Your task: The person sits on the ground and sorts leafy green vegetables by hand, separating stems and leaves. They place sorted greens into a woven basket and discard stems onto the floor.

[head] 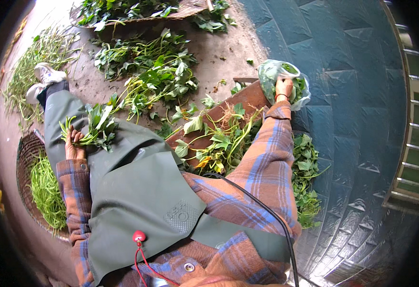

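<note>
My left hand (74, 140) grips a bunch of leafy green stems (101, 125) above the lap of my grey-green waterproof apron (137, 190). The cut stem ends stick out past the fingers, with the leaves on the other side. My right hand (284, 87) reaches into the mouth of a clear plastic bag (267, 77), which contains green leaves (298, 89). Its fingers are curled and partly hidden among the leaves and plastic. Beside my right forearm, vines (227, 138) with roots and some yellowed leaves lie over a reddish-brown board (245, 97).
A woven basket (23, 175) at left holds trimmed green stems (46, 190). Leafy vines (152, 79) are heaped on the concrete floor (216, 53), and more stems (37, 68) lie near my shoes. Blue-green sheeting (352, 107) covers the right side. A black cable (266, 208) crosses my right shoulder.
</note>
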Action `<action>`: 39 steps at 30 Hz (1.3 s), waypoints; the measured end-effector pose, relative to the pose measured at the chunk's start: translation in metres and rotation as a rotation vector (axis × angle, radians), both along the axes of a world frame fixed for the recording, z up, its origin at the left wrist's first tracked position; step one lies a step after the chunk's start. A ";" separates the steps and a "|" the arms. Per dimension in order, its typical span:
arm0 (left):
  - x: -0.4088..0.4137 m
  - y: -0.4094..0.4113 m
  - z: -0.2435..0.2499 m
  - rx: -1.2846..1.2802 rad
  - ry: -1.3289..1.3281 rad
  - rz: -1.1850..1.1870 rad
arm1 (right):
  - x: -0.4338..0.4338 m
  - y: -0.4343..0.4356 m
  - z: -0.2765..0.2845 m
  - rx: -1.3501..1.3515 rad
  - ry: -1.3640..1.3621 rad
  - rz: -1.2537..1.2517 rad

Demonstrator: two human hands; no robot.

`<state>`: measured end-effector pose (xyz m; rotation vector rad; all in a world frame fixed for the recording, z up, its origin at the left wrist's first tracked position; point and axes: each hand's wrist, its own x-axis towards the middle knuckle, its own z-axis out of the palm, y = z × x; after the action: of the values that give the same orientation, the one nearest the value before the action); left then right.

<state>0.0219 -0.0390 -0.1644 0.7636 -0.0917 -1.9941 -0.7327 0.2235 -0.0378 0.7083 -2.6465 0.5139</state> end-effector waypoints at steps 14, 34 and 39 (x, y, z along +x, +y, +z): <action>-0.020 0.008 0.051 0.028 0.063 0.097 | 0.217 -0.116 0.020 -0.083 0.022 0.501; 0.012 0.006 0.090 0.068 -0.166 0.125 | 0.332 -0.212 -0.181 0.083 -0.937 0.867; 0.018 0.003 0.082 0.049 -0.162 0.176 | 0.305 -0.207 -0.185 0.181 -0.683 0.725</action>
<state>0.0396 -0.0360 -0.0825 0.9320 -0.0682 -1.7725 -0.4279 0.0165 -0.2223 1.8584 -2.9941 0.8216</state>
